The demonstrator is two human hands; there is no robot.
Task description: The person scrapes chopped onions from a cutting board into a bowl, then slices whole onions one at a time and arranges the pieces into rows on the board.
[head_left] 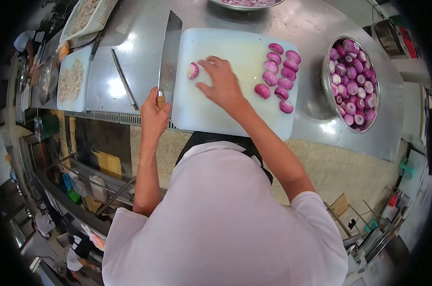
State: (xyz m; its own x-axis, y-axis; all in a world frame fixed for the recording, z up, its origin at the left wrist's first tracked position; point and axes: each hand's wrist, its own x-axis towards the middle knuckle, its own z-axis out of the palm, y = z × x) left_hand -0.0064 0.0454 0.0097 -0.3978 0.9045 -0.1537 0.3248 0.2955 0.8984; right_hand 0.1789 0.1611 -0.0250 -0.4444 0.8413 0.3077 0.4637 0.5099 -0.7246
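Observation:
My left hand is closed round the wooden handle of a cleaver, whose broad blade points away from me along the left edge of a white cutting board. Over the board, my right hand has its fingers apart, a little blurred, and nothing shows in it. Just left of its fingertips lies a piece of red onion, apart from the hand. Several halved red onions sit in two rough columns toward the right side of the board.
A metal bowl of peeled red onions stands right of the board. Another bowl with chopped onion is at the far edge. Leftward lie a metal rod, a second board with pale chopped pieces, and a white basket. Other people are at the far left.

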